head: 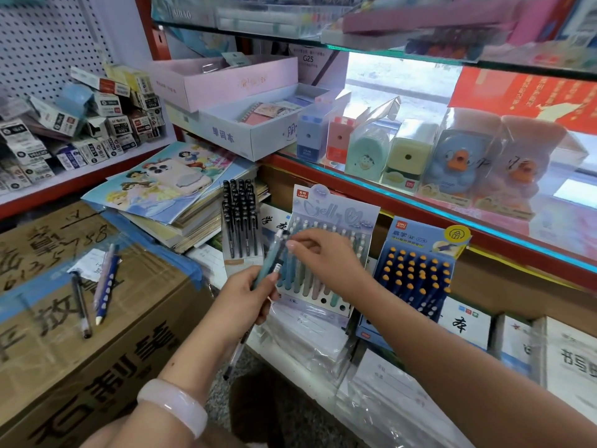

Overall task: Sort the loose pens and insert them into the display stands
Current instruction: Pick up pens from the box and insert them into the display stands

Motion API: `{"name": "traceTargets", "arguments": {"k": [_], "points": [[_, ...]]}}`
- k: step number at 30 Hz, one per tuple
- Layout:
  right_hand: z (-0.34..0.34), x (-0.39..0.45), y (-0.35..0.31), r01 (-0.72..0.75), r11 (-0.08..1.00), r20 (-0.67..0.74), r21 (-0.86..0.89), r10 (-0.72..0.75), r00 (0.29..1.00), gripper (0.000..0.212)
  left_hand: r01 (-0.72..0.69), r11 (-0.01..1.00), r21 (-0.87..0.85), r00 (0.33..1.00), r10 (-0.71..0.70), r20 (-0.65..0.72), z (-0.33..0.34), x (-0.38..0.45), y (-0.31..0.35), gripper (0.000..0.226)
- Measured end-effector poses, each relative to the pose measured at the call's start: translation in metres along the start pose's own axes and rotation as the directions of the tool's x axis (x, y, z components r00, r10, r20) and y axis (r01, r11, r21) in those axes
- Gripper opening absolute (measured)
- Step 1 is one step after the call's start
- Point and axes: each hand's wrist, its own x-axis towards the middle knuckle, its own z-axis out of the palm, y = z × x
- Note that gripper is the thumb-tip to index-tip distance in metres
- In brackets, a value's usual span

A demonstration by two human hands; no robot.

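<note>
Shop shelf; left hand clutching pens, right hand pinching one.

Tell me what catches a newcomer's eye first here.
At centre, the left hand holds a bunch of pens while the right hand pinches their tops, in front of the pastel pen stand. Beside it stand a black pen stand and a navy pen stand; loose pens lie on the cardboard box at left.

The right hand hides the pastel pens' upper ends; the top shelf's goods are blurred.
</note>
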Motion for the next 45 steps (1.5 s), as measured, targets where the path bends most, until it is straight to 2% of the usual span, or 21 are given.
{"name": "traceTargets", "arguments": {"k": [3,5,8,11,13,15,17,19,21,23,26,29,34,41,45], "points": [[0.0,-0.002,-0.008,-0.126,0.97,0.122,0.21,0.102,0.987,0.026,-0.016,1.0,0.016,0.999,0.015,0.05,0.003,-0.002,0.003,0.024],[-0.001,-0.003,-0.008,-0.224,0.904,0.187,0.365,0.164,0.969,0.02,-0.021,0.999,0.037,0.998,0.019,0.066,0.003,-0.002,0.004,0.027],[0.0,0.0,-0.001,-0.277,0.817,0.25,0.506,0.168,0.954,0.012,-0.021,0.999,0.045,0.994,0.016,0.108,0.005,-0.004,0.004,0.026],[-0.011,0.002,0.0,-0.281,0.761,0.163,0.584,0.229,0.96,0.017,-0.013,0.999,0.05,0.994,0.007,0.113,0.007,-0.005,0.004,0.022],[-0.028,0.005,-0.002,-0.233,0.685,0.034,0.69,0.291,0.956,0.019,0.005,0.998,0.057,0.995,-0.011,0.1,0.006,-0.004,0.003,0.021],[-0.047,0.006,0.0,-0.116,0.7,-0.143,0.704,0.3,0.943,0.018,0.024,0.998,0.06,0.998,-0.027,0.05,0.004,-0.002,0.001,0.02],[-0.06,0.004,0.008,0.0,0.793,-0.318,0.609,0.244,0.916,0.013,0.044,0.997,0.062,0.998,-0.041,-0.044,0.002,-0.001,0.001,0.02],[-0.066,-0.002,0.016,0.041,0.896,-0.41,0.442,0.161,0.898,0.01,0.051,0.997,0.052,0.99,-0.044,-0.133,-0.001,0.0,0.001,0.021],[-0.064,-0.012,0.029,0.009,0.982,-0.392,0.191,0.068,0.917,0.009,0.046,0.998,0.043,0.982,-0.037,-0.184,-0.002,0.001,0.002,0.021],[-0.059,-0.021,0.042,-0.029,0.996,-0.315,-0.081,0.002,0.949,0.011,0.036,0.998,0.05,0.979,-0.025,-0.2,-0.001,0.001,0.002,0.021],[-0.049,-0.032,0.059,-0.035,0.965,-0.238,-0.261,-0.029,0.971,0.018,0.028,0.996,0.09,0.978,-0.009,-0.207,0.001,0.0,0.002,0.022],[-0.04,-0.037,0.067,-0.06,0.937,-0.201,-0.345,-0.011,0.979,0.021,0.026,0.994,0.111,0.978,-0.002,-0.208,0.001,0.0,0.002,0.022],[-0.032,-0.042,0.069,-0.09,0.924,-0.177,-0.372,0.025,0.984,0.021,0.022,0.992,0.122,0.976,0.005,-0.217,0.001,-0.001,0.002,0.023],[-0.026,-0.046,0.073,-0.08,0.907,-0.188,-0.414,0.001,0.982,0.02,0.023,0.991,0.135,0.978,0.006,-0.21,0.003,-0.004,0.003,0.021],[-0.019,-0.046,0.083,-0.095,0.88,-0.131,-0.465,0.038,0.991,0.02,0.038,0.995,0.089,0.979,-0.02,-0.203,0.002,-0.004,0.003,0.022]]}}
